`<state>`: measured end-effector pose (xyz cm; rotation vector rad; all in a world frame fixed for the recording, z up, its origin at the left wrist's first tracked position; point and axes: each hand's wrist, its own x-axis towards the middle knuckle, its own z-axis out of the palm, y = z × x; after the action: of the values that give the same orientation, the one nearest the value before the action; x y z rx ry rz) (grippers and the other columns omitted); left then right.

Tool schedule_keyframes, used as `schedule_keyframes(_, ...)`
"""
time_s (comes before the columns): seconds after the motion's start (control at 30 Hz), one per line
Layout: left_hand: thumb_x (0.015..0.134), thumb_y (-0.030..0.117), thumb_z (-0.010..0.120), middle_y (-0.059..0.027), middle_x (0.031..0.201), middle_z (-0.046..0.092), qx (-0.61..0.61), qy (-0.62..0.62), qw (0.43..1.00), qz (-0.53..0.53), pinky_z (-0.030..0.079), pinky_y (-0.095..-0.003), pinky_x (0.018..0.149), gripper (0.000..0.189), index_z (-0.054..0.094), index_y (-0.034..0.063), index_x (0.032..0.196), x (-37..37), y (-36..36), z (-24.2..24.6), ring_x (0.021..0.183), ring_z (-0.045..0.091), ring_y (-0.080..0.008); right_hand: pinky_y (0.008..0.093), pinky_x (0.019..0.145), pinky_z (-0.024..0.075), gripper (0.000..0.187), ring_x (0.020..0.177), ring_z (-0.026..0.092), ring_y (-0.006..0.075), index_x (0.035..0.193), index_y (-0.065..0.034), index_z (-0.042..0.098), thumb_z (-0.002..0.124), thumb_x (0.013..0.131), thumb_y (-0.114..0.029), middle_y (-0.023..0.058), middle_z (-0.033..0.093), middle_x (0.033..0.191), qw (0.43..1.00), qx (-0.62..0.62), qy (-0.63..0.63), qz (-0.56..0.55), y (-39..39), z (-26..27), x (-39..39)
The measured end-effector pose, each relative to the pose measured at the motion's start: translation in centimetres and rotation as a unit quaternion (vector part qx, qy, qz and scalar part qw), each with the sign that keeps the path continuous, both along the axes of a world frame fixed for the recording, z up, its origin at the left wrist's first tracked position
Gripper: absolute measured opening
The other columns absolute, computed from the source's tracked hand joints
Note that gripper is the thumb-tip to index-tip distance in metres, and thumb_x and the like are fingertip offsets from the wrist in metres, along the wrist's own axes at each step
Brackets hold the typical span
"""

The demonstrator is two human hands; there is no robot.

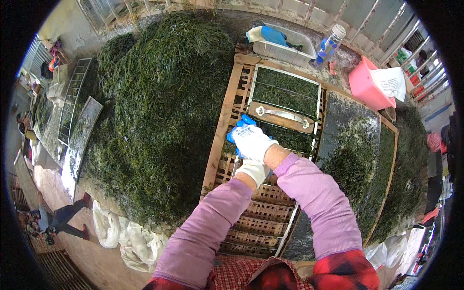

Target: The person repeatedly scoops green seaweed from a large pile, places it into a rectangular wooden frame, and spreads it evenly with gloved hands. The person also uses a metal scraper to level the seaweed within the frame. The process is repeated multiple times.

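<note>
My right hand (252, 139), in a white glove with blue coating, is over the left edge of a white metal frame (320, 99) divided by thin crossbars. My left hand (255, 170), gloved too, lies just below it and partly under it. What the fingers of either hand hold is hidden. Chopped green seaweed-like plant matter (286, 85) fills the frame's upper sections, while slatted plastic crate grating (270, 212) shows through the lower ones. Just above my hands, a wooden board with a metal handle (282, 117) lies across the frame.
A large heap of green plant matter (163, 108) rises at left. At the back stand a clear plastic tub (282, 54) with gloves, a bottle (329, 45) and a pink bin (368, 85). A dark board (351, 112) with plant matter lies right. Another person (54, 221) is far left.
</note>
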<state>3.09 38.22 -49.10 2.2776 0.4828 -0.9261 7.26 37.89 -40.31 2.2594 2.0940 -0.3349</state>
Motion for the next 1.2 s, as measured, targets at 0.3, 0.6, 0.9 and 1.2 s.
schedule_keyframes(0.3,0.095,0.054,0.049,-0.0136,0.146,0.054,0.142,-0.216,0.961,-0.1,0.043,-0.0465,0.108,0.058,0.058,0.0167,0.139,-2.2,0.0,5.9,0.131,0.054,-0.0326,0.0505,0.094,0.0508,0.046,0.105,0.064,0.041,0.131,-0.0034,0.059,0.066,0.087,-0.014,0.0232,0.066,0.116,0.923,0.279,0.158,-0.21,-9.7,-3.1,4.4)
schedule_keyframes(0.6,0.097,0.055,0.046,-0.0191,0.155,0.043,0.223,-0.169,0.955,-0.102,0.026,-0.0527,0.12,0.069,0.044,0.0092,0.149,-2.1,-1.2,6.5,0.142,0.041,-0.0381,0.0469,0.081,0.0542,0.044,0.091,0.066,0.0403,0.117,-0.0047,0.067,0.061,0.074,0.0,0.0215,0.069,0.104,0.91,0.326,0.057,-0.251,-14.2,-0.2,3.3)
schedule_keyframes(0.9,0.093,0.046,0.056,-0.0064,0.128,0.065,0.391,-0.339,0.82,-0.244,0.025,-0.0556,0.118,0.041,0.068,0.0152,0.117,-4.0,2.4,3.4,0.128,0.051,-0.0329,0.0465,0.084,0.0556,0.032,0.096,0.067,0.0429,0.115,-0.0052,0.071,0.064,0.084,-0.008,0.0238,0.07,0.106,0.88,0.308,0.14,-0.334,-14.8,-2.2,4.4)
schedule_keyframes(1.2,0.095,0.055,0.05,-0.0061,0.134,0.063,0.38,-0.331,0.833,-0.227,0.018,-0.0571,0.118,0.052,0.069,0.0161,0.123,-5.8,7.5,7.7,0.132,0.05,-0.0248,0.0505,0.096,0.0498,0.07,0.118,0.057,0.0403,0.14,-0.0081,0.053,0.078,0.077,-0.03,0.0195,0.059,0.131,0.962,0.182,-0.033,-0.199,-22.4,0.6,6.1)
